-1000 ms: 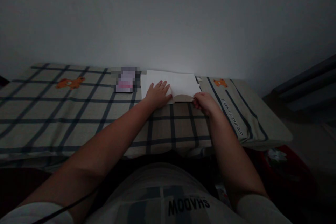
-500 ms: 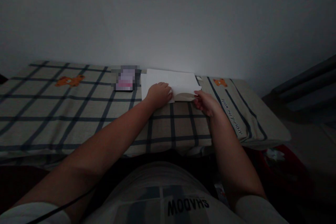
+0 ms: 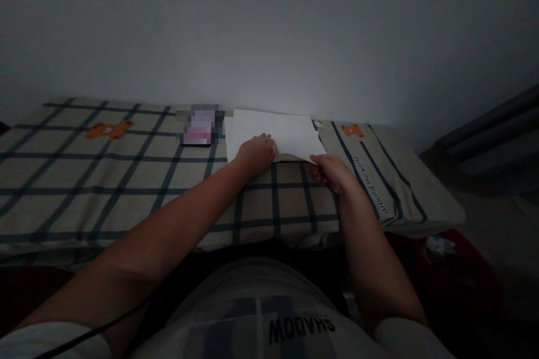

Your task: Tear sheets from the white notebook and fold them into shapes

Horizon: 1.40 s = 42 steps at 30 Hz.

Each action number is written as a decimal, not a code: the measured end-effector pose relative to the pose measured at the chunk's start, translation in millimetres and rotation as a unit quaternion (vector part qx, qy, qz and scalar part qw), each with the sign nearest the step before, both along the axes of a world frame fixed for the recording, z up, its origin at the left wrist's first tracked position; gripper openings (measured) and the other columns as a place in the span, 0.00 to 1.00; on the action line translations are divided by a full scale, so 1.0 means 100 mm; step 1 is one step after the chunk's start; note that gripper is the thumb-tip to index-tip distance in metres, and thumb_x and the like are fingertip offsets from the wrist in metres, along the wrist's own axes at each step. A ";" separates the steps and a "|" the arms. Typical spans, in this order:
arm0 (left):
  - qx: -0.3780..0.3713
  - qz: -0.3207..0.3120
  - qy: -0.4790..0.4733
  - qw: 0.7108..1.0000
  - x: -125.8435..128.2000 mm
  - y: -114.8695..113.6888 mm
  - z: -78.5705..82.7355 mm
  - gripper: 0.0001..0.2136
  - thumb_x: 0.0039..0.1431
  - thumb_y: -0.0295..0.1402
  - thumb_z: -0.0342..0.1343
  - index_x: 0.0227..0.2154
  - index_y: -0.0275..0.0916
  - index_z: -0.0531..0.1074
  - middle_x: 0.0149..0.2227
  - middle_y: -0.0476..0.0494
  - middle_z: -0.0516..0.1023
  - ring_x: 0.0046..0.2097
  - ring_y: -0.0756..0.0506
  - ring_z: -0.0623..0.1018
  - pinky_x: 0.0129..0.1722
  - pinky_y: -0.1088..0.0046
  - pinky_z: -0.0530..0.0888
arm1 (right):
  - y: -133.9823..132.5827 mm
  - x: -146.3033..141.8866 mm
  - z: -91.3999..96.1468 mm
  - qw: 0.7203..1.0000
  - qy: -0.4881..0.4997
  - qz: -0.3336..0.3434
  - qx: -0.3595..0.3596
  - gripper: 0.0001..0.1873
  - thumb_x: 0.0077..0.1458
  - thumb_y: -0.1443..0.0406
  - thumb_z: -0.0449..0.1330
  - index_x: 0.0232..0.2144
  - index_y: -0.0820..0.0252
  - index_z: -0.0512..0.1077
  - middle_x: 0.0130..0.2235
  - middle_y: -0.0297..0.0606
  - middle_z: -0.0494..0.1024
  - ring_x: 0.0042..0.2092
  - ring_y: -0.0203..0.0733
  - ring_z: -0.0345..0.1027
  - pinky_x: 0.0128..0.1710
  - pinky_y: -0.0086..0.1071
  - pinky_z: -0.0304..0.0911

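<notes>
White sheets of paper (image 3: 273, 126) lie on the checked cloth near the wall, the pages slightly offset at the left. My left hand (image 3: 256, 152) rests on the front middle part of the paper, its fingers laid over the surface and pointing right. At the front right corner, my right hand (image 3: 329, 169) pinches the top sheet between thumb and fingers. Between my hands the sheet's front edge bows up a little, with a thin dark gap beneath.
A phone with a blurred screen (image 3: 197, 126) lies left of the paper. The checked tablecloth (image 3: 126, 179) covers the table up to the wall (image 3: 269, 28). A red container (image 3: 463, 269) with something white in it stands below the table's right end.
My right hand has drawn the sheet's right corner down toward me, and the raised front edge lies flatter, hiding the tan patch beneath. My left hand stays almost in place.
</notes>
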State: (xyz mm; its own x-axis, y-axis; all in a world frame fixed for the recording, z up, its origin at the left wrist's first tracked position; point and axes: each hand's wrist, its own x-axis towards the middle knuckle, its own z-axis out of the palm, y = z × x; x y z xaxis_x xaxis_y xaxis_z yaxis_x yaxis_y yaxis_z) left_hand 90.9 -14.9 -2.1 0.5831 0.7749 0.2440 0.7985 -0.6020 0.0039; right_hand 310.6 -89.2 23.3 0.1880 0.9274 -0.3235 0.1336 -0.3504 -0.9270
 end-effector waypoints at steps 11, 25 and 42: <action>-0.018 0.014 0.008 1.000 0.03 -0.01 0.02 0.21 0.71 0.37 0.39 0.55 0.32 0.71 0.63 0.34 0.71 0.65 0.41 0.69 0.64 0.63 0.64 | -0.10 0.08 -0.05 1.000 -0.009 -0.008 0.012 0.15 0.60 0.67 0.54 0.20 0.59 0.64 0.15 0.29 0.66 0.14 0.30 0.57 0.13 0.25 0.45; 0.026 -0.003 0.008 1.000 0.00 -0.16 0.22 0.21 0.71 0.37 0.38 0.40 0.38 0.77 0.45 0.38 0.81 0.47 0.38 0.80 0.40 0.60 0.74 | -0.01 0.06 -0.05 0.993 -0.106 -0.025 0.044 0.17 0.62 0.65 0.54 0.20 0.58 0.65 0.16 0.28 0.66 0.15 0.32 0.58 0.15 0.26 0.50; -0.013 0.011 0.029 0.999 0.06 -0.12 0.09 0.23 0.73 0.37 0.34 0.62 0.34 0.65 0.66 0.34 0.67 0.65 0.36 0.69 0.53 0.54 0.74 | 0.04 0.11 -0.13 0.985 -0.168 -0.005 0.025 0.18 0.61 0.65 0.55 0.19 0.58 0.66 0.15 0.29 0.67 0.15 0.33 0.60 0.17 0.28 0.51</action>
State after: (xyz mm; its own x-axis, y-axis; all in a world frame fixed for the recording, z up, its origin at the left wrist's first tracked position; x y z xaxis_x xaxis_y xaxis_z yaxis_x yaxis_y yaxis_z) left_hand 96.6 -26.4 7.0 0.5793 0.7926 0.1903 0.8102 -0.5854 -0.0285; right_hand 321.3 -84.9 10.6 0.2855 0.9383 -0.1951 0.4336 -0.3081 -0.8468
